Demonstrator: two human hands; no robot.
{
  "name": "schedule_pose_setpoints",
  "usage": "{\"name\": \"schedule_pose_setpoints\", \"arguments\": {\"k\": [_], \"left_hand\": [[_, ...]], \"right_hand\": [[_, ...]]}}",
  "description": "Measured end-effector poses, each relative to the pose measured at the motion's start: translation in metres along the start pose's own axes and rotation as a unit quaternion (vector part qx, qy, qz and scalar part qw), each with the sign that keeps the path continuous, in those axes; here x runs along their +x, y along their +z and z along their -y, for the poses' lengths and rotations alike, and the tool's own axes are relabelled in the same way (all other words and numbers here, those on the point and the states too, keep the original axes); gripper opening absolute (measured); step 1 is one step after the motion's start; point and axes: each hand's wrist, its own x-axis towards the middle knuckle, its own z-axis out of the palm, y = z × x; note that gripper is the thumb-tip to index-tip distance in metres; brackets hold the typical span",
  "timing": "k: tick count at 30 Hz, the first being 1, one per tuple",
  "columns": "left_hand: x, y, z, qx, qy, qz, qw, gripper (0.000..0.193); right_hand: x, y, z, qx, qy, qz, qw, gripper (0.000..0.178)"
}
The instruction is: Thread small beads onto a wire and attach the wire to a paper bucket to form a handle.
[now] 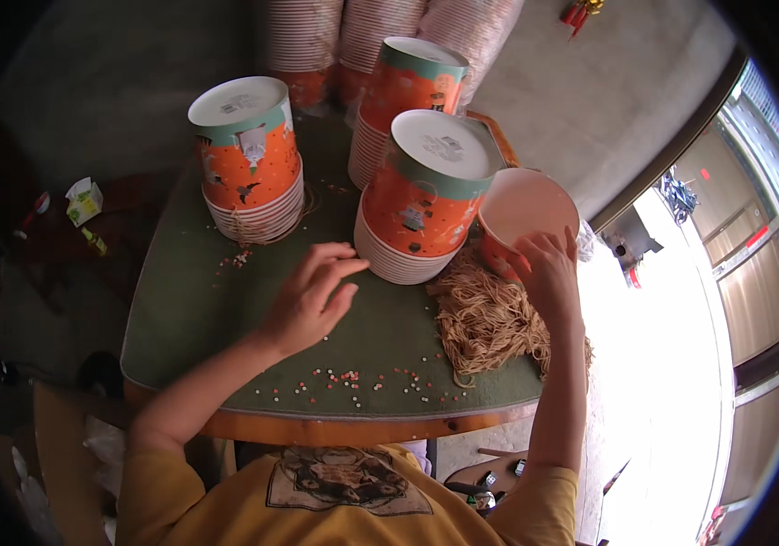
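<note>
My left hand (312, 296) is open above the green tabletop, its fingertips close to the base of a stack of orange and teal paper tubs (426, 196) turned upside down. My right hand (549, 273) has its bent fingers over the near rim of a single paper tub (535, 205), which stands mouth up with a pale inside. The fingers hide part of that rim. Below it, partly under my right wrist, lies a heap of tan strings (485, 314). Small red and white beads (348, 378) are scattered along the near side of the table.
Two more inverted tub stacks stand at the left (248, 159) and behind (407, 100). Tall plastic-wrapped stacks (303, 36) rest against the wall. The wooden table edge (353, 428) is in front of me; a tissue pack (84, 200) sits off to the left.
</note>
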Motion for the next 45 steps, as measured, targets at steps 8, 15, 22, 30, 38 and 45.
{"name": "schedule_pose_setpoints", "arguments": {"k": [8, 15, 22, 30, 38, 45], "left_hand": [[0.084, 0.045, -0.069, 0.064, 0.222, 0.065, 0.971, 0.051], [0.062, 0.017, -0.087, 0.066, 0.252, 0.109, 0.959, 0.019], [0.005, -0.048, -0.099, 0.202, 0.144, 0.104, 0.963, 0.03], [-0.013, -0.049, -0.089, 0.237, 0.065, 0.149, 0.958, 0.038], [-0.02, -0.047, -0.098, 0.166, 0.047, 0.086, 0.981, 0.058], [-0.035, -0.049, -0.113, 0.162, 0.102, 0.025, 0.981, 0.041]], "right_hand": [[-0.044, -0.06, 0.053, 0.0, -0.023, -0.041, 0.999, 0.007], [-0.086, -0.075, 0.058, 0.235, 0.009, -0.244, 0.941, 0.023], [-0.113, 0.027, 0.056, 0.214, 0.057, -0.034, 0.975, 0.009], [-0.114, 0.066, 0.064, 0.24, 0.075, -0.025, 0.967, 0.012], [-0.103, 0.026, 0.104, 0.369, 0.052, -0.074, 0.925, 0.018], [-0.094, 0.008, 0.137, 0.44, -0.075, -0.079, 0.891, 0.023]]}}
